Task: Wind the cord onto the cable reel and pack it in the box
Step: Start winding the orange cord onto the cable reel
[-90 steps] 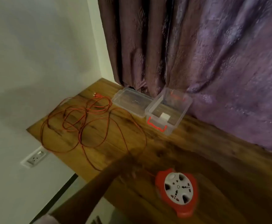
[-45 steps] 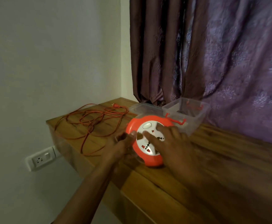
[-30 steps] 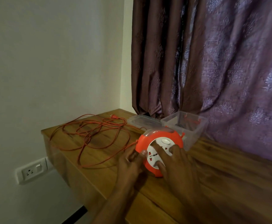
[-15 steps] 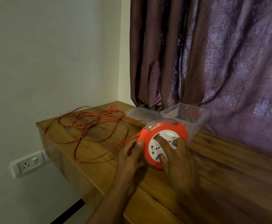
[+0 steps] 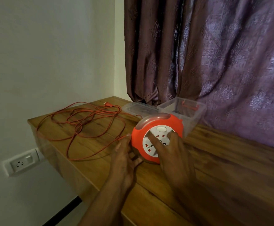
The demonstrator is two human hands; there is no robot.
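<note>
Early stage: cord [image 5: 84, 124] unwound on table; L hand [image 5: 125, 158] grips cable reel [image 5: 155, 137] edge, R hand [image 5: 173, 154] fingers flat on face; box [image 5: 182, 110] empty.

Your right hand [image 5: 173, 159] covers the lower right of the cable reel [image 5: 157, 136] and part of its white socket face, so you cannot read the markings there. Your left hand [image 5: 125, 159] hides where the cord [image 5: 87, 121] enters the reel, and whether it pinches the cord cannot be told. The reel blocks the box [image 5: 196, 111] front wall, and both your forearms are cut off by the bottom edge.
</note>
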